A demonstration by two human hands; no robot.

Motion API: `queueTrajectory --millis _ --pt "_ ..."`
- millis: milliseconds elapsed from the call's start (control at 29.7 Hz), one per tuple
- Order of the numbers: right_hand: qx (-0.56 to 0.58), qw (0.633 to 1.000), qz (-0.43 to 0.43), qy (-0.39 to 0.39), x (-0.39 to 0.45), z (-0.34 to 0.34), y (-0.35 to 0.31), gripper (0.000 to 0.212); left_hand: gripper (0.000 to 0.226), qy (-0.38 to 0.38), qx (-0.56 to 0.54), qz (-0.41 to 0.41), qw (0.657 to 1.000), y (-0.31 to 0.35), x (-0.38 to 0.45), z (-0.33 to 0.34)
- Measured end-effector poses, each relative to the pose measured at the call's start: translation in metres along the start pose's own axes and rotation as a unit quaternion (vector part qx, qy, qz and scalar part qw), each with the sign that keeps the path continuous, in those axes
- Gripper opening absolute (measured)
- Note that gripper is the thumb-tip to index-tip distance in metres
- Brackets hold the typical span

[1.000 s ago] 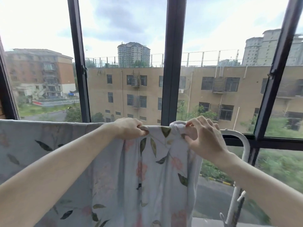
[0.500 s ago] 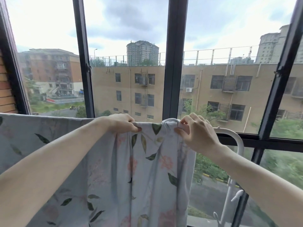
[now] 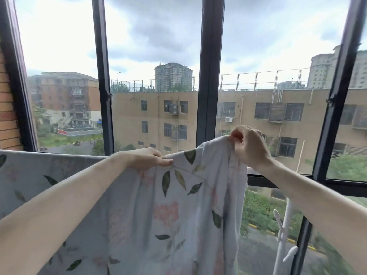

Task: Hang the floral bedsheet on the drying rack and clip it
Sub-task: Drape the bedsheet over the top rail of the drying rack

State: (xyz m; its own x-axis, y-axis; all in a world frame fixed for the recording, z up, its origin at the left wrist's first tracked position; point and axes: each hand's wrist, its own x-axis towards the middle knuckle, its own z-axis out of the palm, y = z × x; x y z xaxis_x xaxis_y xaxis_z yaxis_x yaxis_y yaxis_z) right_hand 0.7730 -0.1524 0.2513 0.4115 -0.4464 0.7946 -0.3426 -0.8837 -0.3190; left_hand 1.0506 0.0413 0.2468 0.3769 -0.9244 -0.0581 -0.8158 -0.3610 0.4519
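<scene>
The floral bedsheet point(image 3: 174, 211) hangs in front of a tall dark-framed window point(image 3: 207, 76), its pale fabric printed with green leaves and faded pink blossoms, and its top edge runs level from the far left of the view across to the hands. The left hand point(image 3: 148, 158) lies on that top edge with the fingers pressed together and the thumb flat along the hem, pinching the cloth just left of a dark leaf. The right hand point(image 3: 249, 147) is higher and a little to the right, its fingers curled tight around a bunched corner of the bedsheet, which it holds lifted above the level of the rest (the fabric rises in a slope from the left hand up to this grip). Below the right hand the sheet falls in long vertical folds to the bottom of the view. Of the drying rack point(image 3: 286, 231), only a white upright post with small pegs shows, low on the right beside the sheet's free edge and under the right forearm; the top rail is hidden by cloth and arms, so whether the sheet rests on it there cannot be told. Both bare forearms reach in from the lower corners. Beyond the glass stand a tan apartment building point(image 3: 158, 116), greenery and an overcast sky.
</scene>
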Motion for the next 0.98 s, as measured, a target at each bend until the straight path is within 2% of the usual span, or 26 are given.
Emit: queueTrajectory --millis 67,135,270,303,404,472,539,607,708,809,876,910,977 --pt "-0.008 1.000 -0.012 0.011 0.029 -0.009 -0.004 0.013 0.056 -0.019 -0.059 0.010 0.998 0.003 -0.001 -0.007" --pt "-0.039 0.999 -0.029 0.019 0.059 -0.015 -0.004 0.011 0.074 -0.024 -0.070 0.011 0.997 0.005 0.005 -0.013" --pt "-0.088 0.995 -0.036 0.017 0.119 -0.019 0.004 0.015 0.087 -0.023 -0.089 0.001 0.996 0.001 0.017 -0.021" --pt "-0.101 0.994 -0.037 0.013 0.130 -0.020 0.007 0.018 0.082 -0.021 -0.068 0.000 0.997 -0.001 0.020 -0.021" --pt "-0.136 0.990 -0.030 -0.012 0.150 -0.024 0.021 0.010 0.028 0.011 0.000 -0.023 1.000 -0.005 0.020 -0.022" --pt "-0.134 0.990 -0.014 -0.028 0.154 -0.024 0.035 0.006 0.024 0.026 0.027 -0.034 0.999 -0.012 0.026 -0.021" --pt "-0.143 0.986 0.014 -0.078 0.145 -0.016 0.050 0.006 0.034 0.023 0.041 -0.038 0.998 -0.015 0.029 -0.020" --pt "-0.169 0.968 0.052 -0.176 0.126 0.000 0.068 0.011 0.034 0.012 0.065 -0.045 0.997 -0.016 0.032 -0.017" --pt "-0.213 0.909 0.113 -0.340 0.088 0.028 0.086 0.017 0.040 0.008 0.072 -0.039 0.997 -0.012 0.027 -0.019" --pt "-0.223 0.842 0.144 -0.469 0.060 0.050 0.088 0.009 0.043 0.008 0.069 -0.045 0.997 -0.016 0.024 -0.021" --pt "-0.203 0.826 0.146 -0.505 0.053 0.056 0.082 0.010 0.039 0.026 0.086 -0.040 0.995 -0.014 0.023 -0.019" --pt "-0.181 0.828 0.149 -0.509 0.050 0.054 0.079 0.006 0.036 0.040 0.094 -0.028 0.994 -0.008 0.024 -0.016" --pt "-0.138 0.850 0.144 -0.488 0.051 0.049 0.069 0.012 0.033 0.048 0.087 0.000 0.995 0.002 0.029 -0.010"
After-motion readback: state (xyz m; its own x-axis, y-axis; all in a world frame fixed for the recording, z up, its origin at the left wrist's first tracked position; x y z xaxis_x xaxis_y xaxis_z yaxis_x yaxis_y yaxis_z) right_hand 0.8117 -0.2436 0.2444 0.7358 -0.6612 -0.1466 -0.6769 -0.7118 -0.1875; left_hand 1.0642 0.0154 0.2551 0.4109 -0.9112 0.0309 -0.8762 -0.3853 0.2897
